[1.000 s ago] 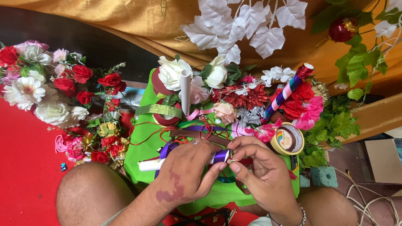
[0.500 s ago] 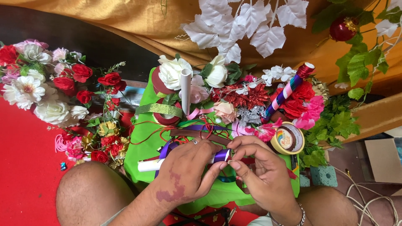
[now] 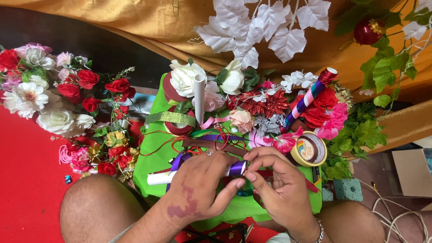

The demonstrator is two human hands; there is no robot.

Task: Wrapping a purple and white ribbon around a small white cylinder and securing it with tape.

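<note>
Purple ribbon [image 3: 236, 168] on white tube [image 3: 158, 178]: your L hand [image 3: 198, 189] clamps tube steady, R hand [image 3: 279, 189] fingers pinch ribbon end taut, over green board [image 3: 150, 155].

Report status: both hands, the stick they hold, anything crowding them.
Left hand and right hand both pinch the white stick wrapped in purple ribbon. Loose red cord and a yellow tape roll lie close by.

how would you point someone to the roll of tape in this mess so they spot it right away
Start at the bright green sheet in the middle, covered in artificial flowers. Go to its right edge, just above the right hand, below the pink flowers. The roll of tape lies there: a flat yellowish ring with a round label, the only ring-shaped thing among the petals.
</note>
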